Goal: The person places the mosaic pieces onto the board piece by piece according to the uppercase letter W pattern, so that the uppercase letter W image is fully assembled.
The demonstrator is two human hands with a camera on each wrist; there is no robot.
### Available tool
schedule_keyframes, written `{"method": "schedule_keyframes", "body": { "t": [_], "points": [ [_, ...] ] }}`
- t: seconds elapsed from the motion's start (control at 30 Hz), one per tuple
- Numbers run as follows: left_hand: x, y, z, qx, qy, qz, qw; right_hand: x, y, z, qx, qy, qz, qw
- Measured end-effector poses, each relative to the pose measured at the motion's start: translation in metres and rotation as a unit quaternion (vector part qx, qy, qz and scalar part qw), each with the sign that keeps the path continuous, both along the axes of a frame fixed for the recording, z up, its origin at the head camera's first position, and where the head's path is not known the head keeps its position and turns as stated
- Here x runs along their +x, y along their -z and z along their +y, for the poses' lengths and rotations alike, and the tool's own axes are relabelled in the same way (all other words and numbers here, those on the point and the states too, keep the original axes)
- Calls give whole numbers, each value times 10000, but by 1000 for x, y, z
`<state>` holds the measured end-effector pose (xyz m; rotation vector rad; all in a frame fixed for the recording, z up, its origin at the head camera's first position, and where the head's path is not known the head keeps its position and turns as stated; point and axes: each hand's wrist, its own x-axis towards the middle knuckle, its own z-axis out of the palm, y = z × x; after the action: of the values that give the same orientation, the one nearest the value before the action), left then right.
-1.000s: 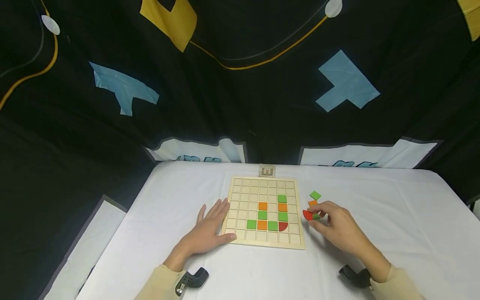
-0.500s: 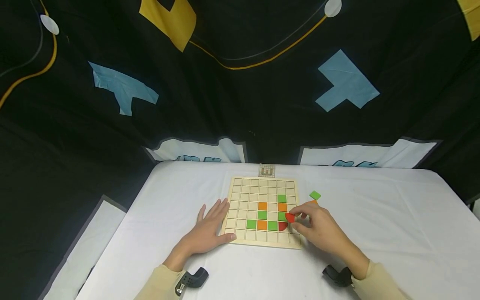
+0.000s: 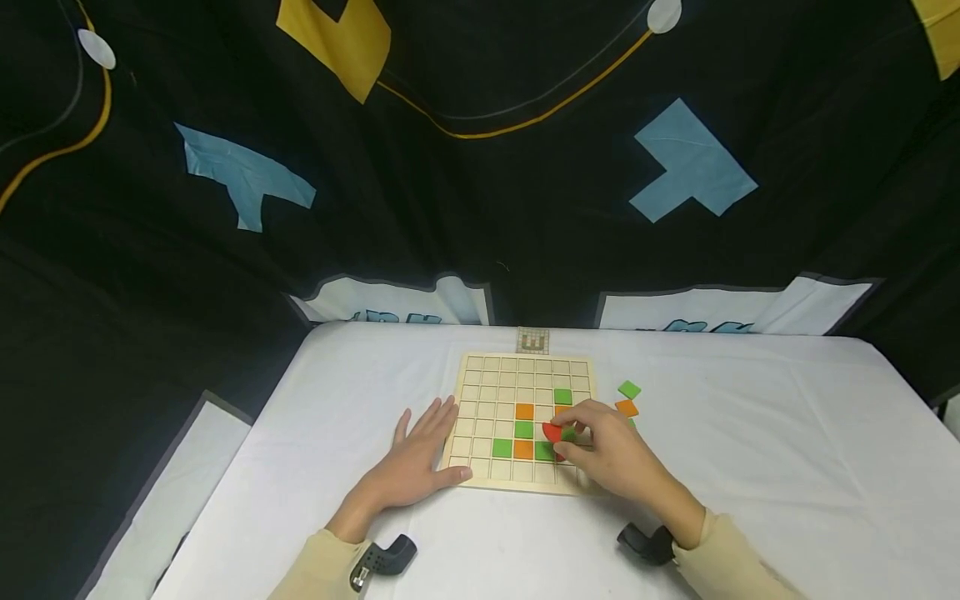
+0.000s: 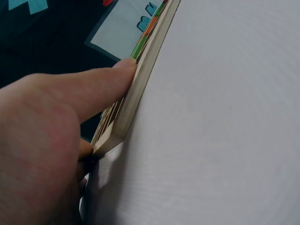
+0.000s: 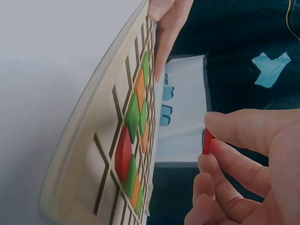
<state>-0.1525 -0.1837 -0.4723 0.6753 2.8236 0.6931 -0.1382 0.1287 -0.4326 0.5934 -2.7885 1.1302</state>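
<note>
My right hand (image 3: 611, 450) pinches a red quarter-circle tile (image 3: 552, 432) between thumb and fingers, above the right part of a square wooden grid board (image 3: 480, 392). In the right wrist view the held tile shows edge-on, apart from the board surface. Green tiles (image 3: 502, 448) and orange tiles (image 3: 523, 449) fill several cells. Another red rounded tile (image 5: 123, 154) sits in the grid, mostly hidden by my right hand in the head view. My left hand (image 3: 412, 467) lies with spread fingers along the board's left edge, its thumb touching the front left corner area.
To the right of the board lie a loose green tile (image 3: 629, 389) and an orange tile (image 3: 627, 408), with another green one partly behind my right hand. A small patterned card (image 3: 533, 340) lies at the board's far edge. White cloth (image 3: 750, 433) covers the table.
My right hand has carried the red tile leftward from beside the board to over the grid, uncovering the loose orange tile. The left hand stays in place.
</note>
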Motion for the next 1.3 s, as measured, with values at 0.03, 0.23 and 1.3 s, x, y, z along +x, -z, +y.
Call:
{"method": "schedule_keyframes", "body": {
  "t": [0.03, 0.23, 1.3],
  "points": [
    [0, 0, 0, -6, -2, -4, 10000, 0, 0, -2, -9, -10, 2, 10000],
    [-1, 1, 0, -24, -2, 38, 10000, -2, 2, -12, -101, -156, 142, 9997],
    [-3, 4, -2, 31, 94, 58, 9999, -16, 16, -67, 43, -626, -275, 9976]
  ]
}}
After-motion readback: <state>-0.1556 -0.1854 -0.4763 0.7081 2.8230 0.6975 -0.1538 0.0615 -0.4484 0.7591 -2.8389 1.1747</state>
